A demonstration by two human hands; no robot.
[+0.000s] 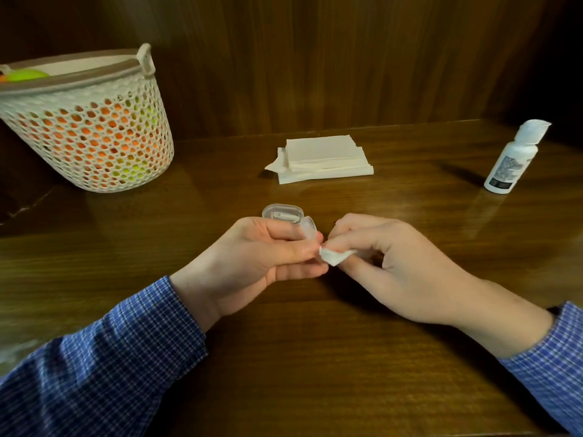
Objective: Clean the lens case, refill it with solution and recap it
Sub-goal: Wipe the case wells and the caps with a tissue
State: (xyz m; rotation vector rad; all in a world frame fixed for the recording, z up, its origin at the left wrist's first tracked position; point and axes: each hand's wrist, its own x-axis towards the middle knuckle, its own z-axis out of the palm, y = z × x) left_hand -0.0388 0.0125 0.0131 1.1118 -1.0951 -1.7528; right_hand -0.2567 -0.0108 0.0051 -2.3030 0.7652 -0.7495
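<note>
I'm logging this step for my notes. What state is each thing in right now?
Clear plastic lens case: open, held in the left hand.
Small white tissue piece: crumpled, pinched by the right hand beside the case.
White solution bottle: upright, flip cap open.
Stack of white tissues: folded, lying flat.
White perforated basket: upright, holding orange and green things.

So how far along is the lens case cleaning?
Midway through cleaning. The left hand holds the clear lens case, already open; the right hand pinches a tissue piece against it. Refilling and recapping remain: the solution bottle stands apart on the table.
</note>
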